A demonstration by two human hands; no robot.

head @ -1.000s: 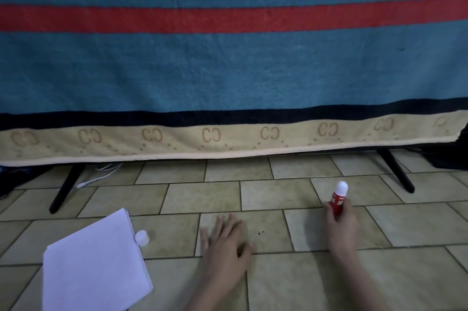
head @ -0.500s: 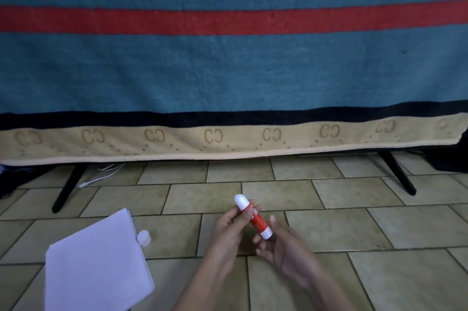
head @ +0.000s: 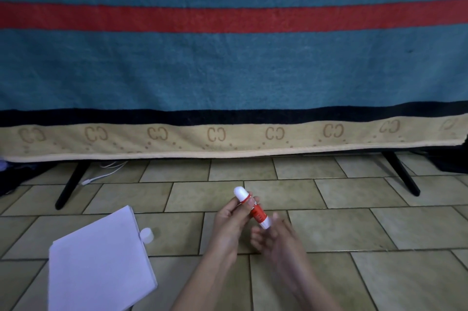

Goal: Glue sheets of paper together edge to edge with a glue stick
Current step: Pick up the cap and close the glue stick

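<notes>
Nearest, the stack of white paper sheets (head: pixel 101 262) lies on the tiled floor (head: pixel 354 229) at lower left, a small white cap (head: pixel 147 234) touching its far edge. Mid-frame, the left hand (head: pixel 229 219) pinches the glue stick (head: pixel 250 207) near its top — the blurred right hand (head: pixel 276 237) fingers its lower end. Beyond hangs a striped blanket (head: pixel 228 70).

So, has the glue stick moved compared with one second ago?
Yes. The glue stick went left, toward the paper stack. It stood on the floor in the right hand; now both hands hold it, the left hand too.
</notes>
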